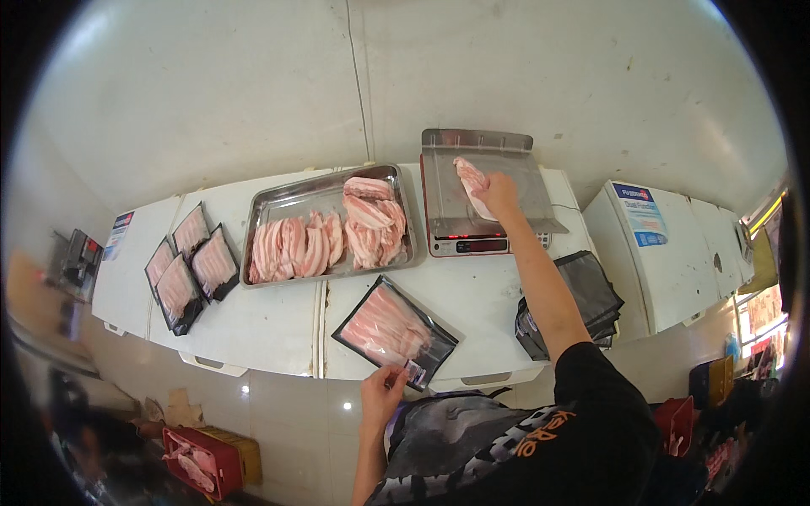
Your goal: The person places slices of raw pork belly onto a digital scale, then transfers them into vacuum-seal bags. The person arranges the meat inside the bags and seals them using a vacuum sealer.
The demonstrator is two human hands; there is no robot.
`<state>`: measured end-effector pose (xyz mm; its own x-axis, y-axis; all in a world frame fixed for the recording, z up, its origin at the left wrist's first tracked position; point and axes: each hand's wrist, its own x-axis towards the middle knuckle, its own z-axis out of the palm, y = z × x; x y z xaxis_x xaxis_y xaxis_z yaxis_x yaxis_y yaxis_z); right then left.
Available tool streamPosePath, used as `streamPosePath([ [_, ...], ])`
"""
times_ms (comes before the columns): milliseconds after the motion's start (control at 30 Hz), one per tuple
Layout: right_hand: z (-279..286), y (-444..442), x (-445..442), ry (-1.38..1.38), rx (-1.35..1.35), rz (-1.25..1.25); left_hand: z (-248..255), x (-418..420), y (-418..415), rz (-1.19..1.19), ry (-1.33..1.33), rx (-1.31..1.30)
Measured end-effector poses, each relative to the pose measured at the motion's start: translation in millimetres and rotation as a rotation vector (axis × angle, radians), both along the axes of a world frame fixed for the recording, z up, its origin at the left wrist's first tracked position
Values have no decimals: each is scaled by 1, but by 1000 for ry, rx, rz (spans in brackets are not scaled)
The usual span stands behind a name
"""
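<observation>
My right hand (498, 193) reaches onto the metal pan of a digital scale (468, 245) and grips a slice of raw pork belly (471, 180) lying there. Lower down, my left hand (385, 387) pinches the bottom edge of a clear-fronted, black-backed plastic pouch (387, 326) that contains sliced pork belly and lies on the white freezer lid (481, 297). Behind the pouch, a stainless steel tray (329, 273) holds a row of pork belly slices (294, 246) and a looser heap (374, 221). Several filled pouches (210, 258) lie left of the tray.
Black pouches (585, 288) are stacked under and beside my right forearm. Another white freezer (671, 259) stands at right. On the floor at lower left is a red crate (218, 468) with raw meat; a person (95, 436) is beside it. A wall rises behind the freezers.
</observation>
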<state>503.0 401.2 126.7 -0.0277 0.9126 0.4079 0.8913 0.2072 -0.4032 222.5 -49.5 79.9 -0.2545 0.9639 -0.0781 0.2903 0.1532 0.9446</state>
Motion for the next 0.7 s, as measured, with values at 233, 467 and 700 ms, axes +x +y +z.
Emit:
streamPosePath([
  [233,21,-17,3,39,140,148,-4,-29,13,-69,-32,39],
  [467,80,-122,11,1085,-146,346,21,-34,47,-40,-274,66],
  [700,38,-266,-49,1045,-544,642,69,43,101,-131,-721,181],
])
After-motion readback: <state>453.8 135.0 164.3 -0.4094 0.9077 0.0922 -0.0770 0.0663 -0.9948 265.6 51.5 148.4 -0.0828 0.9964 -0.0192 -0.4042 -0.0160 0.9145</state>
